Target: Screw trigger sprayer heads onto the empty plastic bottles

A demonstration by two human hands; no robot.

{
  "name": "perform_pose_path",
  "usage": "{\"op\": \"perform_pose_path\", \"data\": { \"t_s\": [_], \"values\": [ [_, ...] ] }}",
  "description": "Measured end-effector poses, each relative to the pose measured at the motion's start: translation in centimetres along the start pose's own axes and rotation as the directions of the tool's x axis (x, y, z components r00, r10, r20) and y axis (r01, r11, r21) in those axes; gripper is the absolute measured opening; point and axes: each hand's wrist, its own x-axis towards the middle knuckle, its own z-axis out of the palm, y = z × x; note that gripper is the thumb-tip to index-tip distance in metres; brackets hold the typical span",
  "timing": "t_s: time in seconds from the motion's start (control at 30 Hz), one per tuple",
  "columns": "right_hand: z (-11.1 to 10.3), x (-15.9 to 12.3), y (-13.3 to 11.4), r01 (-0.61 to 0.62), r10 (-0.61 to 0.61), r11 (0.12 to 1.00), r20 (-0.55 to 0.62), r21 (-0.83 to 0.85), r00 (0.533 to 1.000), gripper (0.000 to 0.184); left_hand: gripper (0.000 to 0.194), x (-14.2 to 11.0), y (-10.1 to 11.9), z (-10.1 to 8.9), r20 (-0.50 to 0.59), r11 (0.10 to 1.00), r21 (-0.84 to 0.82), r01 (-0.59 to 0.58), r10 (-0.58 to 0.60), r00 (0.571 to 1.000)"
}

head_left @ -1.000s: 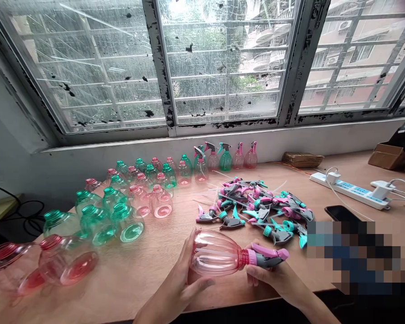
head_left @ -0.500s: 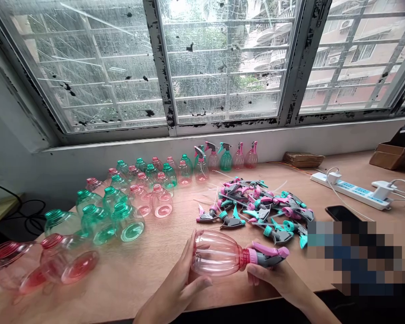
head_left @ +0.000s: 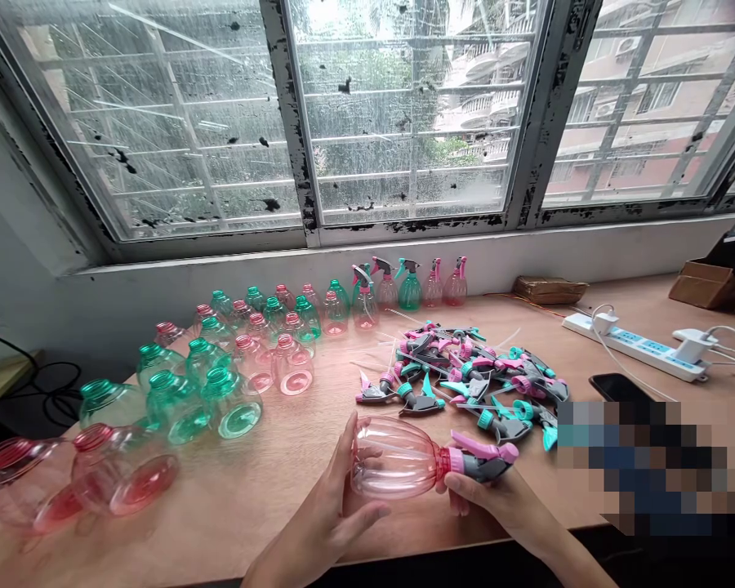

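Observation:
A clear pink spray bottle (head_left: pixel 398 459) lies sideways between my hands above the table's front edge, its base to the left. My left hand (head_left: pixel 336 498) is wrapped round the base end, thumb below and fingers behind. At the neck, my right hand (head_left: pixel 487 494) grips the collar of a pink and grey trigger sprayer head (head_left: pixel 483 459), which sits on the bottle's mouth. Its pink trigger points up and right. Just beyond lies a heap of loose sprayer heads (head_left: pixel 478 376) in pink, teal and grey, with thin tubes sticking out.
Open-necked green bottles (head_left: pixel 233 404) and pink bottles (head_left: pixel 126 474) stand in rows on the left. Several bottles with sprayer heads (head_left: pixel 410 286) line the wall. To the right are a power strip (head_left: pixel 637 347), a black phone (head_left: pixel 621 388), a brown package (head_left: pixel 550 290) and a blurred-out patch.
The sprayer head has turned slightly on the bottle's neck, and its nozzle end has shifted a little left. My right fingers have moved slightly with it. The left hand keeps its hold.

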Motion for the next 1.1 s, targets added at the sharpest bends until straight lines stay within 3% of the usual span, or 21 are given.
{"op": "perform_pose_path", "data": {
  "t_s": [0.1,0.3,0.47,0.93,1.1],
  "values": [
    [0.2,0.1,-0.3,0.007,-0.007,1.000,0.018,0.001,1.000,0.030,0.104,-0.1,0.2,0.1,-0.006,0.998,-0.052,0.032,-0.033,0.999],
    [0.5,0.0,-0.9,0.017,-0.017,0.999,-0.006,0.048,1.000,0.023,0.096,0.0,0.4,-0.1,0.032,0.994,-0.103,0.043,-0.040,0.999],
    [0.4,0.0,-1.3,0.009,-0.009,0.996,-0.001,0.093,1.000,0.032,0.089,0.0,0.8,-0.2,0.033,0.994,-0.059,0.087,-0.085,0.996],
    [0.3,0.2,-1.0,0.077,-0.077,0.997,-0.052,-0.013,0.996,0.023,0.094,0.1,0.7,-0.2,0.006,0.988,0.132,0.075,-0.077,0.997],
    [0.4,0.2,-1.2,0.055,-0.055,0.998,-0.033,-0.014,0.998,0.024,0.098,0.3,1.0,-0.1,0.004,0.990,0.107,0.090,-0.091,0.996]
  ]
}}
